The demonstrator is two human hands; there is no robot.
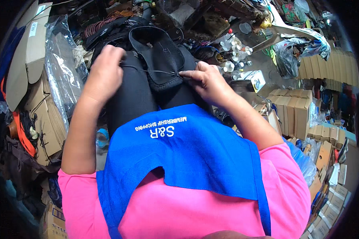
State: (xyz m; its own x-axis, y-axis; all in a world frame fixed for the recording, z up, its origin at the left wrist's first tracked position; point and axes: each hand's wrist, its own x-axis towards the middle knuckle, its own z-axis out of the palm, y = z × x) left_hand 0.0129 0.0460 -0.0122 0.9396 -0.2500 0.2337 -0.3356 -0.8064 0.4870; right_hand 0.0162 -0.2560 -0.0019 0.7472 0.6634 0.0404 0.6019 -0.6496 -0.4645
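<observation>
A black shoe (163, 59), looking like a slip-on or loafer, lies across my thighs with its opening facing up. A thin dark cord (151, 71) stretches over it from side to side. My left hand (106, 73) is raised over my left thigh, fingers curled in at the cord's left end; the grip itself is partly hidden. On the other side my right hand (207, 81) pinches the cord close to the shoe's right edge, its index finger pointing left.
A blue apron (187, 155) covers my lap. Left stand cardboard pieces (36, 51) and a clear plastic sheet (62, 59). Several bottles (235, 51) stand on the floor ahead to the right. Stacked cardboard boxes (293, 107) lie at right, beside plastic bags (287, 61).
</observation>
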